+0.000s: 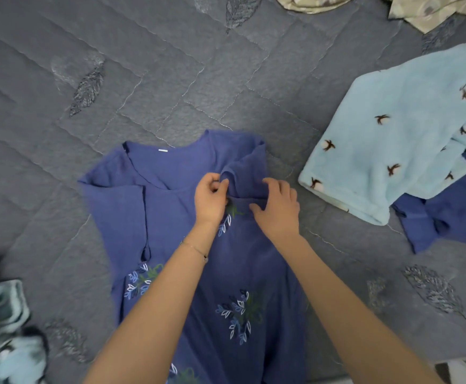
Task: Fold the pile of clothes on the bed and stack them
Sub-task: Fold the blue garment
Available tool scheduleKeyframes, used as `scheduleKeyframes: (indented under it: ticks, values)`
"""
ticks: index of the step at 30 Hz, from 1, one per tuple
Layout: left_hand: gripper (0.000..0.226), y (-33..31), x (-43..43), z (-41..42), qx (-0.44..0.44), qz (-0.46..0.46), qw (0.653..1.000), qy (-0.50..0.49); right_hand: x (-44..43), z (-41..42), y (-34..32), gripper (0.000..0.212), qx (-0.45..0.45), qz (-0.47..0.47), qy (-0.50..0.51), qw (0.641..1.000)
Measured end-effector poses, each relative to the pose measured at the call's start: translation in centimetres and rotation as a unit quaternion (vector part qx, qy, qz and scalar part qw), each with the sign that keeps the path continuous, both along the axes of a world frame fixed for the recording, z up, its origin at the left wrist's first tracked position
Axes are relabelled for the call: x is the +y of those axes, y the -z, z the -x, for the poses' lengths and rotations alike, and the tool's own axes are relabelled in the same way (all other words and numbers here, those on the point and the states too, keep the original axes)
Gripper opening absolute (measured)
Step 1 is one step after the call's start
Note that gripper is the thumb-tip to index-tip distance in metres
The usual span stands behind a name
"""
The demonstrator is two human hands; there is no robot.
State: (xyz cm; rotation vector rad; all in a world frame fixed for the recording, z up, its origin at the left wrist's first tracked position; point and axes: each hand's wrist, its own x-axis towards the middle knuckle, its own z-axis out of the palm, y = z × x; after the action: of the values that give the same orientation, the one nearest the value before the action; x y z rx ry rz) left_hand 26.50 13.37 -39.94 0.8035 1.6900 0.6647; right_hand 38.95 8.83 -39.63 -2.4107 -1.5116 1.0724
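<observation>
A blue top (170, 223) with embroidered leaf sprigs lies flat on the grey quilted bed (143, 79), neckline pointing away from me. Its left sleeve is folded in over the body. The right sleeve (247, 173) is folded inward too, and both hands are at its hem. My left hand (209, 200) pinches the sleeve's edge between thumb and fingers. My right hand (277, 209) holds the same hem a little to the right, fingers curled over the cloth and thumb under it.
A light blue fleece garment (392, 139) with bird prints lies at the right, on top of another blue garment (448, 217). A beige patterned cloth (431, 12) sits at the far right corner. A light blue bundle (4, 336) lies at the lower left.
</observation>
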Motion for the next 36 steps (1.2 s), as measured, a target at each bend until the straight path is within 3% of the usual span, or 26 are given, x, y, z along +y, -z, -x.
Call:
scheduleKeyframes:
  ticks: [2, 4, 7, 9, 12, 14, 16, 19, 21, 23, 26, 29, 32, 36]
  values:
    - [0.024, 0.2, 0.4, -0.1, 0.011, -0.004, 1.000, 0.010, -0.9, -0.7, 0.5, 0.070, -0.053, 0.064, -0.015, 0.996]
    - [0.021, 0.2, 0.4, 0.0, 0.010, 0.004, 1.000, 0.002, -1.5, -1.2, 0.9, 0.068, -0.038, 0.063, -0.003, 0.997]
    - [0.022, 0.1, 0.5, 0.1, -0.003, 0.027, 0.999, -0.026, -1.7, -1.8, 0.9, 0.042, 0.113, 0.038, 0.126, 0.985]
    - [0.019, 0.1, 0.4, 0.1, -0.006, 0.028, 0.999, -0.022, -2.0, -1.7, 0.6, 0.022, 0.132, 0.009, 0.168, 0.977]
    - [0.016, 0.1, 0.3, -0.2, 0.010, 0.001, 1.000, -0.003, -2.4, -1.3, -0.1, 0.024, 0.114, -0.020, 0.122, 0.986]
    - [0.016, 0.0, 0.4, -0.6, -0.003, -0.027, 1.000, -0.012, -2.8, -0.9, -0.3, 0.024, 0.166, -0.009, 0.054, 0.985]
    - [0.009, -0.3, 0.8, -0.7, -0.027, -0.039, 0.998, -0.036, -3.3, -0.4, -0.2, 0.017, 0.240, 0.053, -0.013, 0.969]
    - [0.011, -0.7, 1.3, -0.4, -0.074, -0.031, 0.995, -0.061, -4.2, 0.4, 0.2, 0.035, 0.282, 0.130, -0.015, 0.950]
    - [0.022, -1.1, 1.1, 0.2, -0.058, -0.037, 0.997, -0.027, -4.5, 0.7, 0.2, 0.036, 0.258, 0.110, 0.012, 0.960]
    - [0.033, -1.4, 0.1, 1.3, 0.014, -0.082, 0.995, 0.050, -4.6, 1.1, 0.1, 0.034, 0.206, 0.068, 0.005, 0.976]
    - [0.040, -1.2, -2.5, 3.5, 0.174, -0.162, 0.954, 0.183, -5.1, 1.4, -0.6, 0.043, 0.153, -0.006, -0.013, 0.988]
    - [0.045, -1.2, -5.9, 5.4, 0.281, -0.146, 0.918, 0.239, -5.9, 2.0, -1.3, 0.054, 0.059, -0.056, -0.099, 0.992]
    - [0.052, -1.5, -10.0, 7.1, 0.334, -0.120, 0.895, 0.269, -7.6, 2.6, -2.1, 0.062, -0.014, -0.071, -0.171, 0.983]
    - [0.060, -1.7, -15.3, 9.1, 0.364, -0.110, 0.878, 0.290, -11.6, 3.0, -2.3, 0.068, -0.044, -0.047, -0.187, 0.980]
